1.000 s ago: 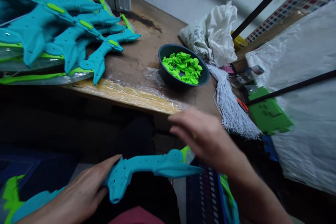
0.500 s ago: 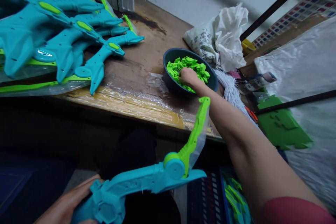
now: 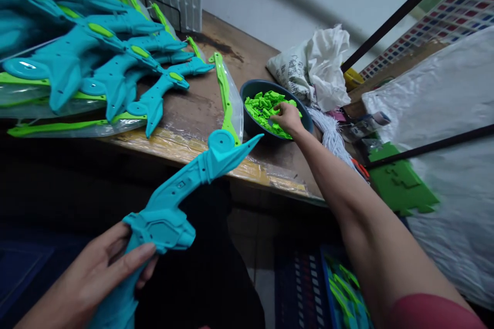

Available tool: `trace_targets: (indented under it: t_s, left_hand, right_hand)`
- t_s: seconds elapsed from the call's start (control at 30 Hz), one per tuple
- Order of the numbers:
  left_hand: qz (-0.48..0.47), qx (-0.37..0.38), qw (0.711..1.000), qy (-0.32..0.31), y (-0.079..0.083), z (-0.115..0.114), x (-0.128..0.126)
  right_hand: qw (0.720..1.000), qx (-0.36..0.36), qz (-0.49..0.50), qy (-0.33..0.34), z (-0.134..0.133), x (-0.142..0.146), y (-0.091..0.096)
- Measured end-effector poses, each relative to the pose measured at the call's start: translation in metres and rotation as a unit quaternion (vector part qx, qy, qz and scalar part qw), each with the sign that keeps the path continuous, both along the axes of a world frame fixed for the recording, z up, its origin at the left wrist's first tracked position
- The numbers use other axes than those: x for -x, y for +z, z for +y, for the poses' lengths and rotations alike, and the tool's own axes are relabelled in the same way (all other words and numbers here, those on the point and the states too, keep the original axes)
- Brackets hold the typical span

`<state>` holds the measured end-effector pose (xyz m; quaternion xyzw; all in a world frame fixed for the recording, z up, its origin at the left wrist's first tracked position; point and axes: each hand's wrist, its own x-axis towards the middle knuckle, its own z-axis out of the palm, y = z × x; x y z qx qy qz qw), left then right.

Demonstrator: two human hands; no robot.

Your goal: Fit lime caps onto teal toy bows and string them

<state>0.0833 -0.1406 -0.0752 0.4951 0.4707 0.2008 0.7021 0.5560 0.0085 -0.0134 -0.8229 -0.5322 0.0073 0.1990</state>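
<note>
My left hand point(image 3: 111, 262) is wrapped round the middle of a teal plastic toy bow point(image 3: 165, 226). A bright green arm point(image 3: 224, 95) with clear film along it sticks up from the bow's far end. A hexagonal recess on the bow's middle faces me. My right hand point(image 3: 287, 117) is inside a dark grey bowl point(image 3: 252, 126), over a heap of small green plastic pieces point(image 3: 266, 105). Its fingers are pinched together; what is between them, if anything, I cannot make out.
More teal and green bows point(image 3: 111, 56) are piled on the brown table point(image 3: 193, 105) at left. Behind the bowl stands a white sack point(image 3: 309, 64), with white strings point(image 3: 332, 136) beside it. A blue crate point(image 3: 328, 277) of bows sits low at right, near dark bars.
My left hand has raised the bow, and its green arm now stands left of the bowl. My right hand has lifted slightly from the green pieces, with its fingers now visible.
</note>
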Motion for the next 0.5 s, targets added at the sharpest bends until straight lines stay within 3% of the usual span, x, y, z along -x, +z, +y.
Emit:
trace_targets:
  t_s: [0.13,0.23,0.3,0.37,0.5]
  left_hand:
    - [-0.018,-0.02,0.999,0.042,0.015,-0.003,-0.015]
    - [-0.037,-0.033,0.997,0.054,0.022,-0.005,-0.022]
    - [-0.045,-0.046,0.996,0.057,0.027,-0.007,-0.026]
    - [-0.051,-0.063,0.995,0.057,0.03,-0.009,-0.031]
    - [-0.057,-0.074,0.995,0.042,0.033,-0.016,-0.041]
  right_hand:
    - [0.992,-0.084,0.093,0.027,-0.028,0.022,0.012]
    - [0.976,-0.139,0.155,0.056,-0.069,0.058,0.02]
    - [0.955,-0.179,0.221,0.086,-0.105,0.09,0.025]
    - [0.916,-0.212,0.316,0.129,-0.144,0.124,0.027]
    - [0.86,-0.176,0.446,0.173,-0.206,0.183,0.025]
